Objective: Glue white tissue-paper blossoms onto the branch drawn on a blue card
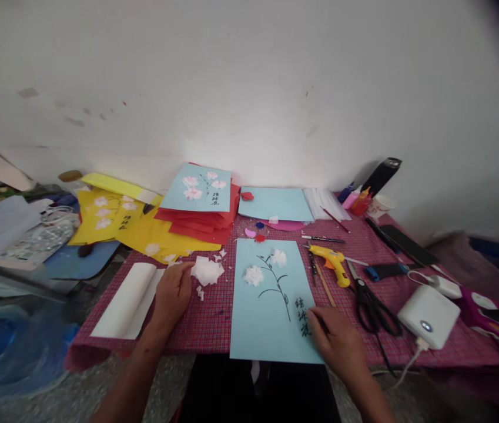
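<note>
A light blue sheet lies in front of me. It bears a drawn dark stem, black handwritten characters and two white paper blossoms. My right hand rests closed on its lower right edge, fingers curled under; whatever they hold is hidden. My left hand is closed, thumb against the fingers, at the left edge of a white tissue piece. Whether the tissue is pinched cannot be made out. Small torn scraps lie beside it. Left of that hand is a folded white paper.
On the right lie a yellow glue gun, black scissors, a blue-handled cutter and a white power box. Behind stand paint bottles. Finished blue and yellow cards and a blue stack line the wall.
</note>
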`<state>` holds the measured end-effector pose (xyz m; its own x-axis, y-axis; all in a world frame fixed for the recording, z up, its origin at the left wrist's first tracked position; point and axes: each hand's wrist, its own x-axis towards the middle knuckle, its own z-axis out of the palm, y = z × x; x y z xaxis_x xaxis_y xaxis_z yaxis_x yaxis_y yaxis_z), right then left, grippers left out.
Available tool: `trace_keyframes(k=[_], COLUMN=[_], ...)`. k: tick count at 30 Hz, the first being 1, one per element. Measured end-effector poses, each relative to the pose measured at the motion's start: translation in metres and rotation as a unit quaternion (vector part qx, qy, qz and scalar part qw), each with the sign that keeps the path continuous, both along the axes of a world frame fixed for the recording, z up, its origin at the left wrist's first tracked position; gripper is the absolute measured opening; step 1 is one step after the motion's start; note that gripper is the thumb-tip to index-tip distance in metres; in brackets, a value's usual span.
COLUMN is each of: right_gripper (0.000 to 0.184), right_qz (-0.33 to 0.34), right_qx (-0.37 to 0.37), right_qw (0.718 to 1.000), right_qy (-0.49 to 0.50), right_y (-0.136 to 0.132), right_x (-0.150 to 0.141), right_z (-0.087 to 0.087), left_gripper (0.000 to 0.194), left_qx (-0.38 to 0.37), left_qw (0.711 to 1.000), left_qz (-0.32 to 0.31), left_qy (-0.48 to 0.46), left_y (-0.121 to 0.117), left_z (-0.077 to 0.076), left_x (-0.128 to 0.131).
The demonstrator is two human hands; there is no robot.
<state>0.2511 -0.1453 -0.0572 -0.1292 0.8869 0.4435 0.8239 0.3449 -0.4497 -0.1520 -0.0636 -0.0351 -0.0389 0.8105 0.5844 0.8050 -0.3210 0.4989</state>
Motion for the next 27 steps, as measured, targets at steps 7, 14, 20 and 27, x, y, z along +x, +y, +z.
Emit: trace_keyframes(k=[7, 14, 20, 27], right_gripper=[0.018, 0.026, 0.028, 0.030], right_qz=[-0.011, -0.017, -0.028, -0.040], right_qx=[-0.026, -0.035, -0.034, -0.011], right_qw=[0.998, 0.999, 0.998, 0.997], right_qy=[0.049, 0.032, 0.052, 0.065], right_y=[0.002, 0.003, 0.005, 0.008], right_x=[0.004, 0.002, 0.001, 0.004], right_z=[-0.002, -0.001, 0.002, -0.005], left_gripper=[0.024, 0.022, 0.021, 0.019], left_qx=[0.019, 0.076, 0.103, 0.124], left_qw=[0.999, 0.995, 0.991, 0.991], left_qz=[0.029, 0.069, 0.080, 0.048], left_qy=[0.009, -0.017, -0.019, -0.005], left_y=[0.010, 0.009, 0.007, 0.009], left_z=[0.002, 0.001, -0.001, -0.002], left_x=[-0.001, -0.006, -0.007, -0.008])
